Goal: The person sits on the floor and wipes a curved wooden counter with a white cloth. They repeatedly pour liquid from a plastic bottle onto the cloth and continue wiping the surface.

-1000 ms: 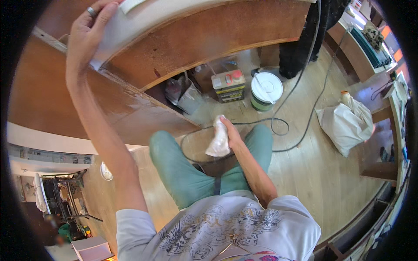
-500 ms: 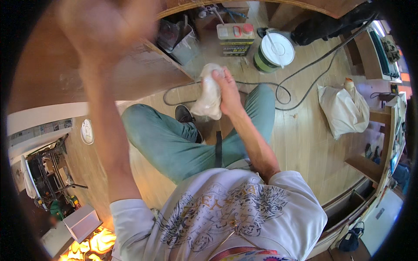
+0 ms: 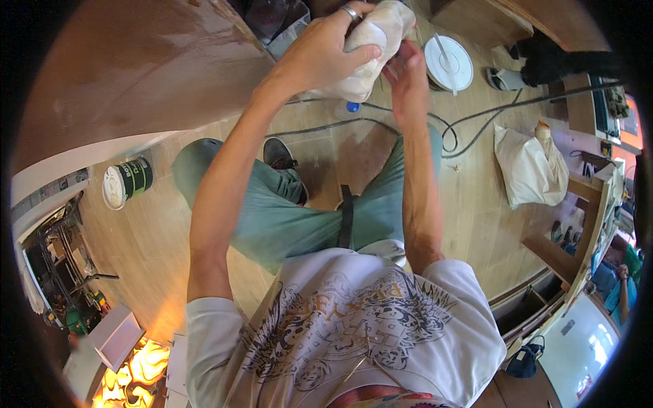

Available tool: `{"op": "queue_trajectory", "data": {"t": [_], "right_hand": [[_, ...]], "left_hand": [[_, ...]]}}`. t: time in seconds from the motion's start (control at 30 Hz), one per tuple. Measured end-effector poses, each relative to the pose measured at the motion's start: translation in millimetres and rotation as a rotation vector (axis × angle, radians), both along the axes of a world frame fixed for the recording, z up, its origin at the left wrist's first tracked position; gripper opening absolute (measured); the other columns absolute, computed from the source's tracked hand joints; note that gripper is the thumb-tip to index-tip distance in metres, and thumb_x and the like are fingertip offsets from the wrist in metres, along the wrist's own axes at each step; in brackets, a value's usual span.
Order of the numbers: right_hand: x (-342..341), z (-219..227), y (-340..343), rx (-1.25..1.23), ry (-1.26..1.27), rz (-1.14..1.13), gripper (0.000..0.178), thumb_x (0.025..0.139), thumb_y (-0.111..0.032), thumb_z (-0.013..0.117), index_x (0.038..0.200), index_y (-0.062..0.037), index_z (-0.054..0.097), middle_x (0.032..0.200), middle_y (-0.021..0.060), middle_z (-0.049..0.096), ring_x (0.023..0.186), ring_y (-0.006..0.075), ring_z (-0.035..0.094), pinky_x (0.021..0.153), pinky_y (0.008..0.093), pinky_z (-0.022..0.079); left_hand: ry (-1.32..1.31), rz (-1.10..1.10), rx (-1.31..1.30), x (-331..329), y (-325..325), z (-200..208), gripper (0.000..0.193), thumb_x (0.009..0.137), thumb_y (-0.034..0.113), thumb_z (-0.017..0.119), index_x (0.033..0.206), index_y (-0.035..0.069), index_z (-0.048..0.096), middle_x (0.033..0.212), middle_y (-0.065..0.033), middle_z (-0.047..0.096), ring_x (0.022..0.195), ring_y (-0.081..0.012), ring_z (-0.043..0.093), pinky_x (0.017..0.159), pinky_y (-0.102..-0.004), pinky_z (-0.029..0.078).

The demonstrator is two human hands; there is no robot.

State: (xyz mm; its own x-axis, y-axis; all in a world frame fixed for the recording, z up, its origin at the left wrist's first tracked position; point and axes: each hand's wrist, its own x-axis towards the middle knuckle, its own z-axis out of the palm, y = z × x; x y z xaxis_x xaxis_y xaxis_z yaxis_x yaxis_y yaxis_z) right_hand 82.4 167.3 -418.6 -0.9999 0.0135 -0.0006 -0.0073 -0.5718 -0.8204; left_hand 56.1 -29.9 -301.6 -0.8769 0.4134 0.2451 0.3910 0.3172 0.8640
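Note:
My left hand (image 3: 318, 60), with a ring on one finger, grips a whitish wad of cloth (image 3: 389, 26) between thumb and fingers. The wad is bunched and hangs down in front of me at the top of the view. Close against its right side is my right hand (image 3: 411, 90), fingers slightly curled and apart; whether they touch the cloth I cannot tell. At the upper left stands a large brown wooden panel (image 3: 136, 75) with a shiny surface, apart from both hands. My legs are spread, with the floor showing between them.
A white-lidded bucket (image 3: 457, 66) carries a flat stick on top. Dark cables (image 3: 469, 122) cross the floor, near a small blue cap (image 3: 352, 107). A white sack (image 3: 534, 170) lies at right; another bucket (image 3: 139, 175) lies at left. Wooden shelving (image 3: 558, 262) lines the far right.
The cloth wad has passed from my right hand to my left and moved up and right. My left hand has come down from the panel. The view has shifted, showing more of the left bucket.

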Motion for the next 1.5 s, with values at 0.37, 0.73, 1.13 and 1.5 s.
{"op": "queue_trajectory", "data": {"t": [0.37, 0.73, 1.13, 1.5], "right_hand": [[49.0, -207.4, -6.5, 0.969, -0.119, 0.596, 0.106, 0.070, -0.038, 0.087, 0.151, -0.0046, 0.028, 0.148, 0.0201, 0.042, 0.135, 0.0345, 0.044, 0.111, 0.0428, 0.037], [42.1, -162.4, -42.1, 0.880, -0.177, 0.250, 0.078, 0.080, -0.033, 0.082, 0.140, -0.0005, 0.045, 0.126, 0.0120, 0.063, 0.116, 0.0222, 0.059, 0.103, 0.0368, 0.045], [13.6, 48.2, -39.0, 0.710, 0.073, 0.102, 0.081, 0.067, -0.055, 0.086, 0.120, 0.0004, 0.061, 0.106, 0.0147, 0.070, 0.092, 0.0244, 0.066, 0.083, 0.0376, 0.052], [-8.8, 76.7, -36.6, 0.796, 0.332, 0.259, 0.076, 0.069, -0.055, 0.084, 0.123, -0.0047, 0.063, 0.108, 0.0130, 0.068, 0.094, 0.0265, 0.065, 0.080, 0.0354, 0.051]], "left_hand": [[-0.208, -0.123, -0.065, 10.9, -43.1, 29.4, 0.064, 0.085, 0.029, 0.077, 0.137, 0.004, 0.049, 0.122, -0.0152, 0.064, 0.109, -0.0236, 0.063, 0.095, -0.0371, 0.049], [-0.150, -0.193, -0.024, 3.1, -50.9, 36.1, 0.050, 0.086, 0.023, 0.072, 0.128, 0.004, 0.054, 0.110, -0.0121, 0.067, 0.100, -0.0168, 0.062, 0.089, -0.0343, 0.050], [-0.230, 0.095, -0.724, 42.9, -38.2, 10.0, 0.086, 0.076, 0.059, 0.076, 0.138, 0.004, 0.051, 0.101, -0.0211, 0.071, 0.094, -0.0338, 0.070, 0.083, -0.0414, 0.053], [-0.337, 0.212, 0.040, 55.4, -32.3, -18.8, 0.083, 0.067, 0.025, 0.090, 0.137, 0.003, 0.051, 0.113, -0.0130, 0.069, 0.101, -0.0203, 0.066, 0.087, -0.0346, 0.053]]}}
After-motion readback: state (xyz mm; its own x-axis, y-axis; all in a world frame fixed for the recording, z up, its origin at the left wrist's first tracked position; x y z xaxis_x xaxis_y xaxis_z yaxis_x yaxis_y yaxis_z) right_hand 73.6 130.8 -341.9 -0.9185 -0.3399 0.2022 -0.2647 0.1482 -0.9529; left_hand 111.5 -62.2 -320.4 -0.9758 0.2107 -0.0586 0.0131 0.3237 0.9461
